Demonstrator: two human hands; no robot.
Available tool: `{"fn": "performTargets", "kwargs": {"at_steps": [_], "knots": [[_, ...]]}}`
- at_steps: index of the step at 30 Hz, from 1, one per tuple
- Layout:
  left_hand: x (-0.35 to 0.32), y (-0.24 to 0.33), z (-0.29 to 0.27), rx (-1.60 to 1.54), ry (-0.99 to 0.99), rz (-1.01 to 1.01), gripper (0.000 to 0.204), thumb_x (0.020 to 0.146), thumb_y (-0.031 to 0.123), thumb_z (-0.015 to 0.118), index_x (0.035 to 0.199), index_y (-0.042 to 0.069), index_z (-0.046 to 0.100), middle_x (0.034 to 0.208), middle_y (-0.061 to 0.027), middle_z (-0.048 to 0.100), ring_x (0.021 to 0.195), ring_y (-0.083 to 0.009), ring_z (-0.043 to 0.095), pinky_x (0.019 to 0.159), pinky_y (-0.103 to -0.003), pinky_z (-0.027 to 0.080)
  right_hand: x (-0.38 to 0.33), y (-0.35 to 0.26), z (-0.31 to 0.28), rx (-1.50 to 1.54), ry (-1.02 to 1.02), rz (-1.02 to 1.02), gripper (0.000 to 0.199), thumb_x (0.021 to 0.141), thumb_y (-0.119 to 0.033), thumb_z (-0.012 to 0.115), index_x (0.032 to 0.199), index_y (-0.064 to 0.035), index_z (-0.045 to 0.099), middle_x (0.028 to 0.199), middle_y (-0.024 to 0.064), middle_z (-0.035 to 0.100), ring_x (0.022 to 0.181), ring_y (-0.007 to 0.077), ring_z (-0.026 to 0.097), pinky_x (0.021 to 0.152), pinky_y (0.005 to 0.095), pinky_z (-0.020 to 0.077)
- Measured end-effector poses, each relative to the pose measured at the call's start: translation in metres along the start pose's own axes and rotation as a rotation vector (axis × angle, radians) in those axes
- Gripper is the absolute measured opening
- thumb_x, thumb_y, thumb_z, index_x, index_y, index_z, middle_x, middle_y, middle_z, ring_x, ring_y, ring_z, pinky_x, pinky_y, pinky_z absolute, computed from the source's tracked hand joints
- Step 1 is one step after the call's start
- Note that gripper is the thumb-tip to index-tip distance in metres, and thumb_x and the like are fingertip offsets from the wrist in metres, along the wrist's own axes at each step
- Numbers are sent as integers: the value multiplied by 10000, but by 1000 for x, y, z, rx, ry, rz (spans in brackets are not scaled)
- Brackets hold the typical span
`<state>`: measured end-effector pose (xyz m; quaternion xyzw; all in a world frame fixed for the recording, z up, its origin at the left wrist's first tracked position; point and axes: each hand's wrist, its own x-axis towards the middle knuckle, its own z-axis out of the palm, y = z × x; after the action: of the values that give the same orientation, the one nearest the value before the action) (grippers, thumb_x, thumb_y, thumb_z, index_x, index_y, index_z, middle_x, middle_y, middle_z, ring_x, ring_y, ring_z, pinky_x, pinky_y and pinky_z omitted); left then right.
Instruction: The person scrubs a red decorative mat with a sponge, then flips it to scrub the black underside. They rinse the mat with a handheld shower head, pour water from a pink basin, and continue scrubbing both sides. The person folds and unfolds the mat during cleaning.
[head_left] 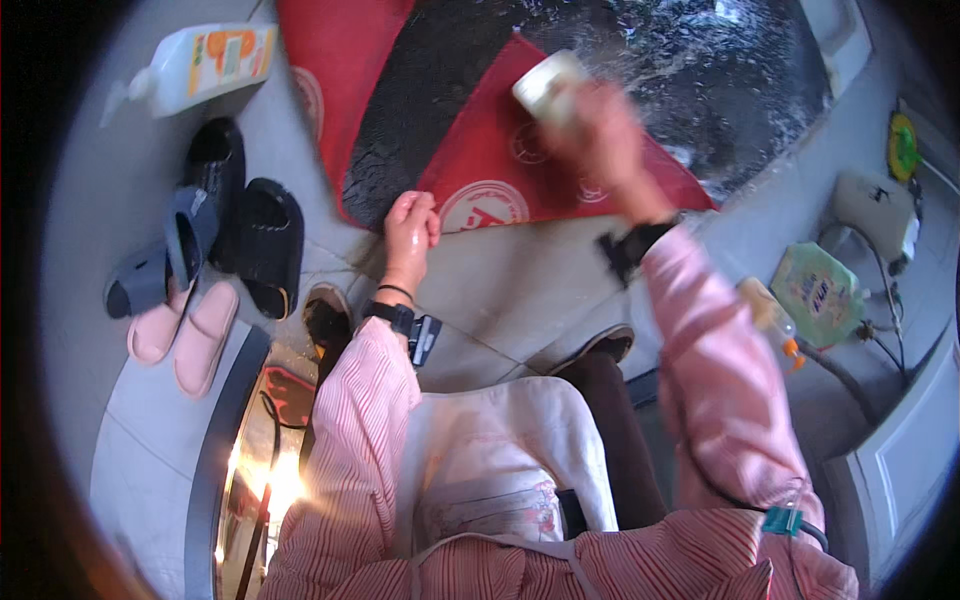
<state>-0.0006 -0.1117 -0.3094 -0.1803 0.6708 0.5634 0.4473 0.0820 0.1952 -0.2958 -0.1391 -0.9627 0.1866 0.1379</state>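
A red and black floor mat (470, 145) with white round prints lies before me, partly folded over itself. Its black area at the upper right is wet and streaked with suds. Held over the red part is a pale, block-shaped scrubber (546, 84); blur hides whether it is a brush or a sponge. My right hand (597, 125), smeared by motion, is closed around it. At the mat's near edge, my left hand (410, 225) looks wet, its fingers curled onto the red fold at its corner.
A white bottle with an orange label (225, 62) is at upper left. Below it are black slippers (268, 235), blue-grey slippers (150, 275) and pink slippers (207, 335). On the right sit a pale green jug (815, 290), a pump bottle (768, 308) and a white container (875, 210).
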Motion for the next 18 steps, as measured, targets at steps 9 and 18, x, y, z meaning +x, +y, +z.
{"fn": "performTargets", "kwargs": {"at_steps": [9, 18], "knots": [[0, 1, -1, 70, -3, 74, 205, 1042, 247, 577, 916, 85, 563, 575, 31, 470, 470, -69, 416, 427, -234, 311, -102, 81, -75, -143, -265, 193, 480, 733, -307, 816, 1191, -238, 689, 914, 84, 605, 826, 315, 609, 715, 458, 507], [1, -4, 1, 144, 39, 45, 227, 1053, 278, 575, 903, 112, 539, 573, 33, 464, 460, -73, 411, 418, -232, 305, -113, -36, -46, 163, -179, 54, 482, 700, -371, 833, 1143, -248, 688, 922, 46, 624, 892, 273, 611, 773, 442, 500]]}}
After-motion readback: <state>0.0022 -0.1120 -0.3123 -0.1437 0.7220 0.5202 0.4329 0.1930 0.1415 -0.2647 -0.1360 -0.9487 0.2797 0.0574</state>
